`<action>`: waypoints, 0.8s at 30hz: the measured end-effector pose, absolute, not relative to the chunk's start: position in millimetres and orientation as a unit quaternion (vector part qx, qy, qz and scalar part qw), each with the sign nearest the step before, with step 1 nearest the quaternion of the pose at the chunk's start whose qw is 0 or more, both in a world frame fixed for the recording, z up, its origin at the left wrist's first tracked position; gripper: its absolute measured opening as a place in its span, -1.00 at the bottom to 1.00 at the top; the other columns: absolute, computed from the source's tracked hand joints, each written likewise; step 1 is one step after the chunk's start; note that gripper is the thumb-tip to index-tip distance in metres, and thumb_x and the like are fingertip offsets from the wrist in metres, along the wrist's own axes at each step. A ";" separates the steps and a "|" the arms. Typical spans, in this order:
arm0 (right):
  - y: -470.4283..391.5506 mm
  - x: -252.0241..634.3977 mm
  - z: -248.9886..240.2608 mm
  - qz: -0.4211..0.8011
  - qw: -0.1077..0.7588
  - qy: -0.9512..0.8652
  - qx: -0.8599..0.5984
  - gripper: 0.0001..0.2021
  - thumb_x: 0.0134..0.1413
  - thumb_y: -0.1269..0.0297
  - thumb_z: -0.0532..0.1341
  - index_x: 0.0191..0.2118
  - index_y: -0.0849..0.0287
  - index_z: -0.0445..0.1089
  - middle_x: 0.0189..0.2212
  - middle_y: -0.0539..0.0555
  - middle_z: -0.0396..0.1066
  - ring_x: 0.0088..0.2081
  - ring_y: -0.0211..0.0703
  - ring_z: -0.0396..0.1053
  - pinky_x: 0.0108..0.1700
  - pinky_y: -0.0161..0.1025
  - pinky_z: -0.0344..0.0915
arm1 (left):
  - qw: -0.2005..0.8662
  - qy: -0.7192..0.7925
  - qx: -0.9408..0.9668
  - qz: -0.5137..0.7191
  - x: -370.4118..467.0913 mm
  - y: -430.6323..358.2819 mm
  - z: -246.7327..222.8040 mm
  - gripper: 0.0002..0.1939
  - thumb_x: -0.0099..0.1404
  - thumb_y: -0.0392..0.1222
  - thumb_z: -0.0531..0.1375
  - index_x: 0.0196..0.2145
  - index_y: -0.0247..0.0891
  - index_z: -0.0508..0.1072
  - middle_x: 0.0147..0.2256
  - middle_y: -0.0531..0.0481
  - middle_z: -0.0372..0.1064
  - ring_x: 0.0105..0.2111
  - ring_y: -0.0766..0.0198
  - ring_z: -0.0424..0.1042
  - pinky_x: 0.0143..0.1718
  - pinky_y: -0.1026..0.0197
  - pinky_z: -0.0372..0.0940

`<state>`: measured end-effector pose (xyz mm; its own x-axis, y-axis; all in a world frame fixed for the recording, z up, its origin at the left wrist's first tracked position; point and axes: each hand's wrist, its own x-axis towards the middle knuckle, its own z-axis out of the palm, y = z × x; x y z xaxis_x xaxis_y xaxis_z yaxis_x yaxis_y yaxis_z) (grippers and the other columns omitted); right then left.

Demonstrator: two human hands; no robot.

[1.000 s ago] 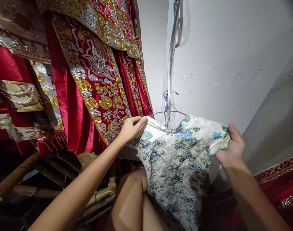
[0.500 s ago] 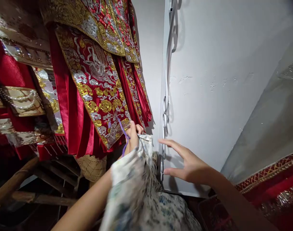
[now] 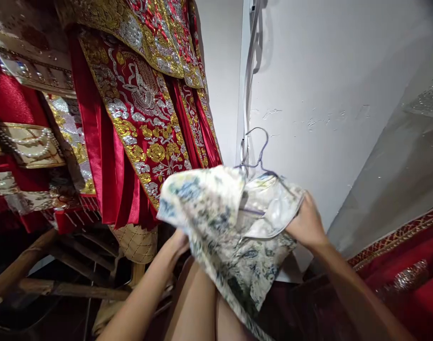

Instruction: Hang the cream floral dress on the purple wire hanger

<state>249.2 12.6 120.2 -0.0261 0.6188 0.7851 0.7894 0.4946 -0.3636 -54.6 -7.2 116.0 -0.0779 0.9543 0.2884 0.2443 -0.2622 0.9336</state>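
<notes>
"Gripping what, is the right hand (image 3: 307, 222)?"

"The edge of the floral garment (image 3: 216, 208), near its neckline, at the centre right. The thumb points up and the fingers close around the cloth; that forearm slants in from the lower right."

"And the left hand (image 3: 179, 240)?"

"Left of centre, partly under the cloth, its forearm rising from the bottom edge. The fingers are hidden, so I can't tell how open it is or whether it grips anything."

"Where's the garment, then?"

"Mid-frame, between the two hands, tilted and bunched, its lower part hanging towards the bottom. One, with one purple hanger (image 3: 262, 158) inside its neck, hook upward."

"Count what's further out."

"Two bare legs (image 3: 193, 303) below it. Behind, one pale upright strip (image 3: 250, 71) against the wall (image 3: 309, 71). One large red-and-gold embroidered outfit (image 3: 141, 104) fills the upper left, and one cream band with pearls (image 3: 31, 147) sits at the far left."

"Lower down?"

"One netted, rounded tan object (image 3: 136, 244), beside several wooden poles (image 3: 67, 289) at lower left. Red cloth (image 3: 408, 284) with a patterned border lies at lower right."
</notes>
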 end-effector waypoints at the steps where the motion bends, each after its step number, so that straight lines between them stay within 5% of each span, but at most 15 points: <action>1: 14.7 256.4 126.7 -0.103 0.495 -0.685 -0.525 -0.37 -0.03 0.17 0.28 0.21 0.15 0.27 0.01 0.28 0.36 0.05 0.30 0.33 0.06 0.11 0.29 | 0.400 0.479 0.571 0.533 -57.9 -9.1 105.0 -0.23 0.36 0.33 -0.16 -0.22 -0.34 0.62 -0.30 -0.26 0.56 -0.16 0.04 0.56 -0.10 0.12 0.43; 4: 22.5 260.9 148.4 -0.130 0.473 -0.650 -0.581 -0.39 -0.07 0.09 0.29 0.14 0.19 0.32 -0.06 0.30 0.38 -0.01 0.35 0.33 0.01 0.14 0.28 | 0.604 0.352 0.475 0.535 -51.8 -14.2 70.0 -0.31 0.17 0.42 0.15 -0.08 -0.23 0.59 -0.09 -0.26 0.56 0.09 -0.09 0.46 0.16 -0.05 0.28; 7: 27.8 249.6 166.1 -0.135 0.442 -0.676 -0.574 -0.34 -0.10 0.08 0.31 0.16 0.20 0.32 -0.04 0.31 0.39 -0.01 0.35 0.34 0.02 0.16 0.27 | 0.600 0.358 0.435 0.568 -32.9 -19.9 36.3 -0.35 0.03 0.14 0.42 0.03 -0.22 0.52 0.09 -0.23 0.47 0.21 -0.12 0.34 0.27 -0.04 0.15; 12: 1.4 235.4 145.3 -0.083 0.451 -0.734 -0.501 -0.24 -0.06 0.19 0.32 0.31 0.06 0.19 0.24 0.24 0.27 0.23 0.32 0.20 0.21 0.21 0.15 | 0.552 0.450 0.328 0.621 -9.9 -31.8 -14.3 -0.29 -0.01 -0.01 0.44 0.10 -0.23 0.44 0.12 -0.20 0.44 0.23 -0.10 0.31 0.28 -0.02 0.17; 15: -35.4 219.7 89.6 0.051 0.520 -0.691 -0.500 -0.43 0.10 0.17 0.27 0.25 0.00 0.29 0.29 0.13 0.25 0.34 0.24 0.08 0.31 0.23 0.03 | 0.536 0.486 0.261 0.639 -1.7 -42.4 -39.3 -0.29 0.04 0.02 0.39 0.14 -0.23 0.40 0.17 -0.20 0.39 0.27 -0.11 0.26 0.28 0.00 0.17; 17: -60.3 198.9 44.9 0.217 0.574 -0.636 -0.468 -0.61 0.19 0.06 0.22 0.08 0.05 0.43 0.14 0.19 0.42 0.20 0.19 0.30 0.19 0.13 0.23 | 0.525 0.500 0.251 0.641 3.6 -50.8 -50.0 -0.32 0.09 0.07 0.35 0.14 -0.20 0.40 0.21 -0.17 0.35 0.30 -0.09 0.21 0.29 0.03 0.15; 19: -78.5 173.8 7.6 0.396 0.562 -0.564 -0.458 -0.65 0.21 -0.06 0.20 -0.13 0.12 0.49 -0.14 0.21 0.56 -0.14 0.08 0.51 -0.10 -0.03 0.40 | 0.511 0.507 0.269 0.640 8.3 -59.2 -54.7 -0.34 0.13 0.12 0.33 0.14 -0.17 0.41 0.22 -0.15 0.34 0.34 -0.05 0.14 0.32 0.05 0.10; 21: -85.4 152.5 -11.6 0.515 0.535 -0.497 -0.449 -0.56 0.14 -0.20 0.21 -0.27 0.15 0.43 -0.47 0.12 0.51 -0.49 -0.09 0.40 -0.46 -0.21 0.27 | 0.500 0.504 0.286 0.643 11.8 -66.5 -53.9 -0.32 0.16 0.20 0.31 0.16 -0.15 0.39 0.25 -0.14 0.30 0.37 -0.01 0.06 0.35 0.07 0.04; 24: -78.1 138.8 -4.4 0.569 0.536 -0.455 -0.426 -0.49 0.05 -0.27 0.26 -0.41 0.15 0.31 -0.58 -0.01 0.36 -0.62 -0.30 0.17 -0.57 -0.33 0.00 | 0.496 0.485 0.300 0.654 15.4 -75.1 -45.1 -0.24 0.18 0.30 0.27 0.21 -0.15 0.34 0.30 -0.15 0.21 0.38 0.01 0.03 0.37 0.08 0.00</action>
<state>138.8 -78.1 -4.4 -0.0622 0.9981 0.0034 -0.2231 -0.0106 -0.9747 15.4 -75.1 -45.1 -0.3271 0.9408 -0.0887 -0.3584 -0.0366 0.9328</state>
